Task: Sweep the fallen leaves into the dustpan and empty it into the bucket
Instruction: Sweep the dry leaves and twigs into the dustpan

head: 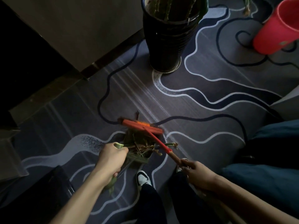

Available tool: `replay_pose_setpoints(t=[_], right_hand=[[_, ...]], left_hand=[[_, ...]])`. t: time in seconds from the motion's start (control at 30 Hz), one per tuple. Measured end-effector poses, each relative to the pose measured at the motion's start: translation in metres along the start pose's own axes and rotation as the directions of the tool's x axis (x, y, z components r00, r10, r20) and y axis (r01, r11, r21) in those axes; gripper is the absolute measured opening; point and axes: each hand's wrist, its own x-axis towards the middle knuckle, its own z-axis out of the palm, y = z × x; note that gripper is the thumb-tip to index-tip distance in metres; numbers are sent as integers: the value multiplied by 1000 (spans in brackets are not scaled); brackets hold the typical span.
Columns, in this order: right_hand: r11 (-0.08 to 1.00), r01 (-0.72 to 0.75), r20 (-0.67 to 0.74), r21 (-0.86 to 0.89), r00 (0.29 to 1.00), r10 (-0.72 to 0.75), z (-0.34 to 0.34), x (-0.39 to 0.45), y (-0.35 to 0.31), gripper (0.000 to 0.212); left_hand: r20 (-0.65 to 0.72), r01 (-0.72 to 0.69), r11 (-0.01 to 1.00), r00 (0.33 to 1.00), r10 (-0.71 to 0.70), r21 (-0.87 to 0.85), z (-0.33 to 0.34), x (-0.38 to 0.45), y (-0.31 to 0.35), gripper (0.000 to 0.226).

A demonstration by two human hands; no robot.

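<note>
A green dustpan (140, 157) rests on the patterned carpet just ahead of my feet, filled with dry leaves and stems (142, 145). My left hand (111, 159) grips the dustpan's handle. The red broom (142, 125) has its head lying across the far lip of the pan, and its stick runs back to my right hand (195, 171), which is closed around it. One brown leaf (136, 115) lies just beyond the broom head. The red bucket (278, 28) stands at the far right.
A tall dark ribbed plant pot (168, 39) stands straight ahead. A wall corner with dark skirting (68, 78) runs along the left. Blue cushions (271, 159) sit at the right. My white shoe (143, 177) is just behind the pan.
</note>
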Motion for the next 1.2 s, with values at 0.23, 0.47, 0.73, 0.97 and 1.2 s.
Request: replay_pose_setpoints(t=[0.23,0.47,0.73,0.97,1.2], right_hand=[[995,31,-111,90,994,-21,-8,-26,5,40],[990,-50,-279,128,957,84,10,6,-19,31],[831,-165,-283,531,890,358,60,26,-31,26],[646,-110,-199,755,901,385,121,13,-56,29],[669,-36,-172,743,955,242,152,3,-85,23]], left_hand=[[62,-15,998,998,12,57,-5,-7,0,26],[96,-194,926,980,172,323,-6,-10,10,25],[119,-220,908,975,189,356,2,-12,9,23],[100,-230,897,973,207,378,1,-11,-5,26],[86,-234,905,972,218,355,-5,-11,-20,22]])
